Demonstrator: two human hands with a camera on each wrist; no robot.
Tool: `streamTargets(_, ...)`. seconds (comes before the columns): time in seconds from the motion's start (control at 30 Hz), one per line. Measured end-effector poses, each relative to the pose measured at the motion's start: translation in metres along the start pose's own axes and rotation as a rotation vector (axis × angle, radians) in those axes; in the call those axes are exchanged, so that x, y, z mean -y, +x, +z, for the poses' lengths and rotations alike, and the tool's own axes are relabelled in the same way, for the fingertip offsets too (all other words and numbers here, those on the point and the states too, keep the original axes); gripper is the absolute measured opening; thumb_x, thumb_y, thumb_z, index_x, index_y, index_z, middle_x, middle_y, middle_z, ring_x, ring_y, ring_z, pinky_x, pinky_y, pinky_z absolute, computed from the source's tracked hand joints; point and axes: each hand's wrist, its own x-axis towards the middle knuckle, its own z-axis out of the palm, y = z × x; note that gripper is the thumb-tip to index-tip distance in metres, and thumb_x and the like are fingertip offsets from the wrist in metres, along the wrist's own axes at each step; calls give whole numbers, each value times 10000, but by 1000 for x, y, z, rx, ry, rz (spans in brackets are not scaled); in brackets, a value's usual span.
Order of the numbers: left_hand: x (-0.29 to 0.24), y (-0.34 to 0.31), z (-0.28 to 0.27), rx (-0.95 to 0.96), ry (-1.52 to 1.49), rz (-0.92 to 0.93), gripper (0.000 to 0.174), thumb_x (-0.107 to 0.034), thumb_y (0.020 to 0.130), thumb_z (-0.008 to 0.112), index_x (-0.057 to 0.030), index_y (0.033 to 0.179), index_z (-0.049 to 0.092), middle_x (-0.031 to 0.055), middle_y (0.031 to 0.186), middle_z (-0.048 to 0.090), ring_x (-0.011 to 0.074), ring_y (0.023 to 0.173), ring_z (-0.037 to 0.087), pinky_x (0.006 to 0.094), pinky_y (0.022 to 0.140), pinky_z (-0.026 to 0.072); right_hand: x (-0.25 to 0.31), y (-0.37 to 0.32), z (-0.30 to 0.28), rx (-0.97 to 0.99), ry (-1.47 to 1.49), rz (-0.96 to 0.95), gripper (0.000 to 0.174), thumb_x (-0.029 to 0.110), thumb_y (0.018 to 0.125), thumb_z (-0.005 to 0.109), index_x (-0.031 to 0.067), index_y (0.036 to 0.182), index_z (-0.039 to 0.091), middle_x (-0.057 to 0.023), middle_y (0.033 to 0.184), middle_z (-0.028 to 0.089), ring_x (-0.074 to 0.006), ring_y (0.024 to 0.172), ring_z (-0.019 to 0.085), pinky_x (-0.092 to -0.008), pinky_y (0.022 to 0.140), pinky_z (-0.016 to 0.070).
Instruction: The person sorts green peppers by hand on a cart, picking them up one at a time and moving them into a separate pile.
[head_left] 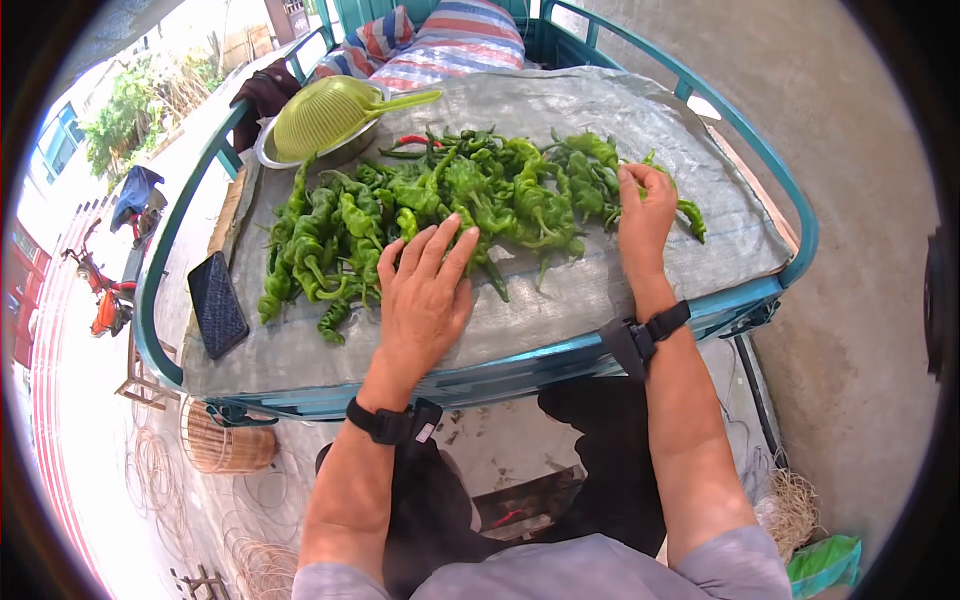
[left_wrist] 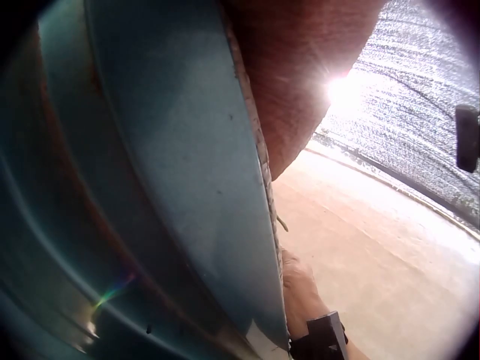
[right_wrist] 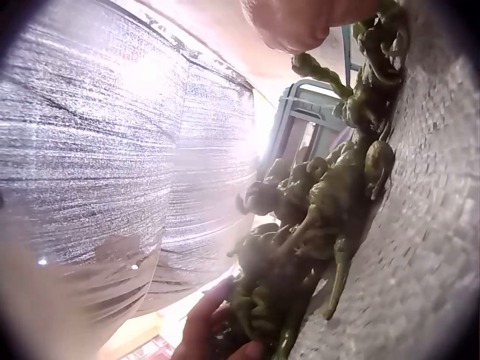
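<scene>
Green peppers [head_left: 460,190] lie in a wide heap on a grey woven sheet [head_left: 560,300]. My left hand [head_left: 425,290] rests at the heap's near edge, fingers spread and fingertips touching peppers. At the heap's right end, my right hand [head_left: 648,215] has bent fingers around a green pepper [head_left: 692,220]; the hand covers its middle. The right wrist view has this hand [right_wrist: 300,22] at the top, peppers [right_wrist: 330,202] below it and left fingers [right_wrist: 202,322] at the bottom. In the left wrist view, my left hand [left_wrist: 300,75] looms close, its fingertips hidden.
A yellow-green strainer [head_left: 325,115] sits over a metal bowl [head_left: 268,150] at the back left. A phone [head_left: 217,305] lies at the left. A red pepper [head_left: 415,140] is behind the heap. Teal rails [head_left: 800,220] border the sheet; striped sacks [head_left: 455,45] lie at the back.
</scene>
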Motion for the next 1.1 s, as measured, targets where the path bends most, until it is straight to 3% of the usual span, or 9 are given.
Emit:
streamTargets(0.17,0,-1,-2,-8,-20,6,614,-90,814,681,-144,1414,563,52,1490,514,251,1338,488,466,1151,282,15,-16,-8,231,17,-232,143,193,922,691,82,1001,734,-66,1022,713,-290,1058,598,-402,955,452)
streamTargets(0.27,1,-1,-1,-32,-31,19,596,-83,818,665,-142,1403,566,54,1478,515,254,1314,497,474,1133,301,29,-6,-14,137,85,39,134,187,926,679,85,994,733,-70,1033,717,-284,1030,605,-406,932,466)
streamTargets(0.4,2,0,-1,-40,-24,30,585,-82,819,661,-140,1393,568,59,1471,518,264,1294,506,479,1122,311,16,32,-6,224,-149,-81,186,225,938,639,90,1040,716,-87,1032,732,-285,1002,651,-417,899,484)
streamTargets(0.57,4,-1,1,-29,-24,27,601,-102,816,680,-136,1405,564,57,1488,509,257,1317,496,471,1140,292,-39,89,44,586,-234,169,355,408,883,707,92,1042,725,-82,941,751,-295,888,704,-449,786,527)
streamTargets(0.67,4,-2,0,-30,-39,19,596,-98,819,679,-140,1403,568,59,1483,514,256,1308,505,470,1138,292,-29,96,56,720,-490,158,381,452,891,700,95,1019,731,-95,863,743,-286,852,705,-444,775,525)
streamTargets(0.8,5,-2,1,-41,-44,14,594,-95,822,677,-148,1403,567,50,1478,518,245,1311,502,465,1141,288,-54,111,82,827,-462,282,474,509,880,717,47,774,724,-110,779,711,-294,776,693,-470,727,506)
streamTargets(0.83,5,-2,1,-42,-45,12,594,-95,822,678,-149,1403,567,48,1477,519,243,1311,502,464,1141,288,-61,111,87,771,-431,282,545,546,863,728,31,686,694,-122,736,692,-302,728,680,-469,699,501)
streamTargets(0.97,6,-3,2,-41,-54,4,598,-95,818,680,-150,1402,567,42,1475,521,239,1311,503,461,1139,292,-83,123,105,851,-515,281,628,607,796,776,-3,685,676,-127,660,657,-292,608,658,-428,612,502)
streamTargets(1.1,6,-3,3,-43,-65,5,591,-82,815,674,-145,1394,570,49,1470,524,240,1306,507,466,1130,298,-55,129,109,970,-597,459,509,498,832,798,16,793,638,-64,708,609,-190,574,561,-407,552,462)
